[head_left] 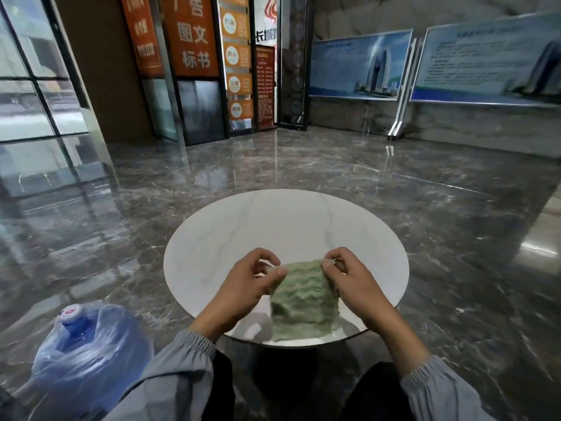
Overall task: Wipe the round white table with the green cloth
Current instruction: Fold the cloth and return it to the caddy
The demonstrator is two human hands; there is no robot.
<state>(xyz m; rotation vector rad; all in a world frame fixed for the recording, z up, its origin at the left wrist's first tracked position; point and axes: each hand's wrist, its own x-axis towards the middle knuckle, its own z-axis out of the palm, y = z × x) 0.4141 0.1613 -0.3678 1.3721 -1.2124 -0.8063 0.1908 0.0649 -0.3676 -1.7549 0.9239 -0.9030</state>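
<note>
The round white table [282,226] with faint grey veining stands right in front of me. Above its near half hangs the green cloth [303,302], a ribbed square held up by its top edge. My left hand [246,287] pinches the cloth's top left corner between thumb and fingers. My right hand [352,278] pinches the top right corner. The cloth's lower edge reaches down to the tabletop near the front rim; whether it touches I cannot tell.
A large blue water jug [88,357] wrapped in plastic lies on the floor at the lower left, next to my left sleeve. Glossy dark marble floor [440,208] surrounds the table. Poster boards [358,65] lean on the far right wall; glass doors at left.
</note>
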